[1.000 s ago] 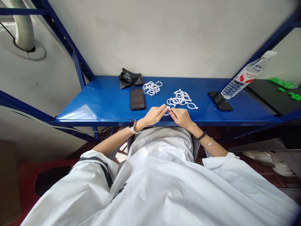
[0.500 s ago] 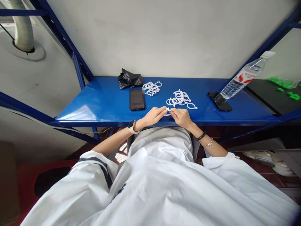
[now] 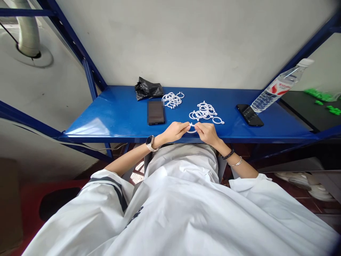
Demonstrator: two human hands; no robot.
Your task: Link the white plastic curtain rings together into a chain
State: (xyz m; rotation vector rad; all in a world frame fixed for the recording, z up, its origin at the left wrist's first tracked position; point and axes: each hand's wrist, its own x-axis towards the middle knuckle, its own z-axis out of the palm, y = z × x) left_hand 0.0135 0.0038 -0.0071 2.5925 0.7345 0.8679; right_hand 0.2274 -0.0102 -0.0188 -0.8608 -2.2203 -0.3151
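A white plastic ring (image 3: 191,132) is pinched between my two hands just above the front edge of the blue table (image 3: 119,121). My left hand (image 3: 176,131) grips its left side, and my right hand (image 3: 206,133) grips its right side. The fingertips cover part of the ring, while small knobs show at its top. Beyond my right hand lies a pile of white rings (image 3: 204,111), with a single ring (image 3: 218,120) beside it on the right. Another heap of white rings (image 3: 172,100), at least one with a gap, lies farther back to the left.
A dark phone-like device (image 3: 156,113) lies left of the hands, below a crumpled black plastic bag (image 3: 148,89). To the right are a black phone (image 3: 249,115) and a water bottle (image 3: 281,86). Green pieces (image 3: 321,95) lie on a dark surface at far right. Blue frame posts flank the table.
My right hand has shifted slightly right, away from the left fingertips. More of the white ring shows between the hands. The view has shifted a little.
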